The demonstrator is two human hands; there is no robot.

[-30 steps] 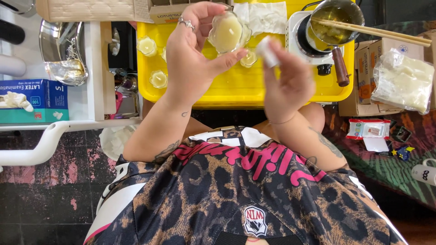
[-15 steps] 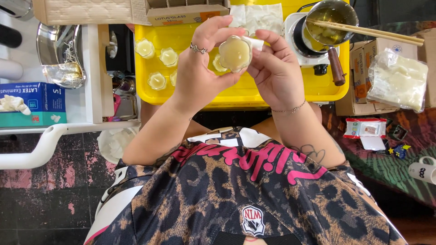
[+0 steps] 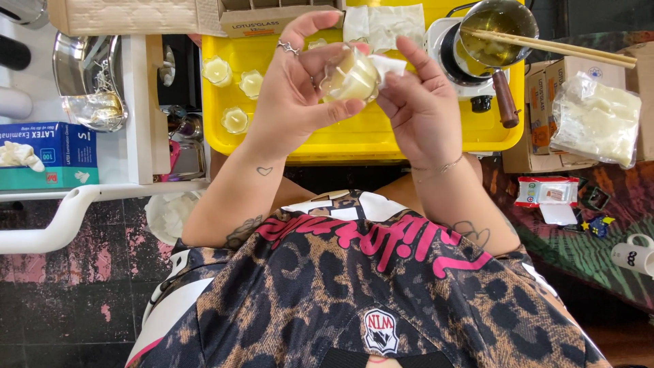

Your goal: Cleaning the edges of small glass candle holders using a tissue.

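- Glass candle cup (image 3: pixel 349 73), small, probably fragile and slick: left hand (image 3: pixel 294 88) is gripping its sides, fingers curled.
- Right hand (image 3: pixel 420 102) is pinching a white tissue (image 3: pixel 392 65) against it.

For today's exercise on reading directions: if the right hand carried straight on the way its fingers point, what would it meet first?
The right hand points up and leftward, its fingers pressing a white tissue against the small glass candle that the left hand holds. It would meet that tissue and candle first.

A yellow tray (image 3: pixel 354 140) bears three small candles (image 3: pixel 235 119) beside a saucepan (image 3: pixel 494 31) crossed by chopsticks (image 3: pixel 558 46).
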